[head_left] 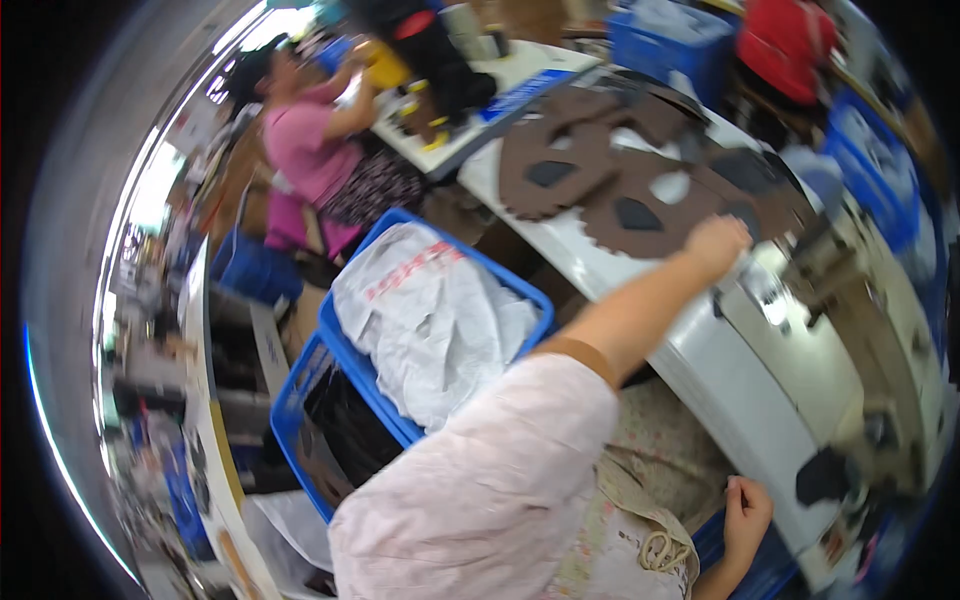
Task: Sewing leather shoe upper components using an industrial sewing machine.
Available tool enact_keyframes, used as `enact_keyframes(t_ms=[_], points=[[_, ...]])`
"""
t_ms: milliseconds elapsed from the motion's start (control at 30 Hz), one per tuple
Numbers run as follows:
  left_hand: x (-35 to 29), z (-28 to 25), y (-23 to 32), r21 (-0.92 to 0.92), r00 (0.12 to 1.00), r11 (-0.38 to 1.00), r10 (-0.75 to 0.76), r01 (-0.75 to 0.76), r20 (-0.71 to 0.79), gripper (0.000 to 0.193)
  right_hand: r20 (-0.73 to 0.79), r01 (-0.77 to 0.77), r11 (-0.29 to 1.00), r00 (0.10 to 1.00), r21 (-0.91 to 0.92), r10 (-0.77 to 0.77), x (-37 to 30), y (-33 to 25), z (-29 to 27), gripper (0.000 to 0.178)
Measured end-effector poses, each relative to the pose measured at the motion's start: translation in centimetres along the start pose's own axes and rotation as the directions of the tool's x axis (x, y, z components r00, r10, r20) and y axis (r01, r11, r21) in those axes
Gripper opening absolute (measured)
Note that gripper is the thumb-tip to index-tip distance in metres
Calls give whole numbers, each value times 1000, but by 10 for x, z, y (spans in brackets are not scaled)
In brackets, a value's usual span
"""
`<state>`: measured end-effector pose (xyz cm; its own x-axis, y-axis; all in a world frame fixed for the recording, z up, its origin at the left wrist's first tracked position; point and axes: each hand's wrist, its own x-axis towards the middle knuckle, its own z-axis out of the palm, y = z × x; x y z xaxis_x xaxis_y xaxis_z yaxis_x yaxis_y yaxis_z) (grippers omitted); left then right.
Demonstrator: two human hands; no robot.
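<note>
My left arm reaches across to the sewing table, and my left hand (717, 247) is at the near edge of several flat brown cut pieces (640, 215). Its fingers are blurred, so whether they pinch a piece is unclear. The brown pieces have scalloped edges, openings and dark patches (635, 214), and they overlap one another. My right hand (748, 512) is held low beside the table's front edge, with its fingers curled in; anything inside it is hidden. A small black piece (825, 476) lies on the table close to that hand.
A pale sewing machine (850, 290) stands at the right on the white table (690, 350). Left of me are stacked blue baskets (325, 325), the upper one holding a white plastic bag (425, 320). Across the way a person in pink (315, 135) works at another table.
</note>
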<state>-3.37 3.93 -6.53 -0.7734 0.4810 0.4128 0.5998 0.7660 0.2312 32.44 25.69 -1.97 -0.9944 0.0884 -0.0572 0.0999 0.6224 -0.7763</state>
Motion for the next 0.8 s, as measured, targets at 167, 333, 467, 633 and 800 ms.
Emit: enact_keyframes(t_ms=[167, 333, 467, 633, 800], points=[[-30, 17, -17, 49, 988, 991, -115, 121, -105, 18, 27, 378, 919, 923, 115, -384, 100, -56, 83, 15], [-18, 18, 10, -75, 995, 993, -94, 96, 20, 49, -72, 205, 973, 978, 109, -198, 136, -24, 110, 19], [-26, 6, 2, -32, 989, 990, -136, 137, 54, 64, -162, 184, 963, 975, 198, -153, 124, -34, 115, 16], [-26, 7, -2, -41, 987, 987, -152, 155, 57, 63, -176, 211, 961, 968, 180, -179, 124, -40, 121, 15], [-22, 4, -4, -97, 986, 984, -139, 148, 93, 71, -149, 272, 954, 956, 124, -254, 122, -39, 119, 14]])
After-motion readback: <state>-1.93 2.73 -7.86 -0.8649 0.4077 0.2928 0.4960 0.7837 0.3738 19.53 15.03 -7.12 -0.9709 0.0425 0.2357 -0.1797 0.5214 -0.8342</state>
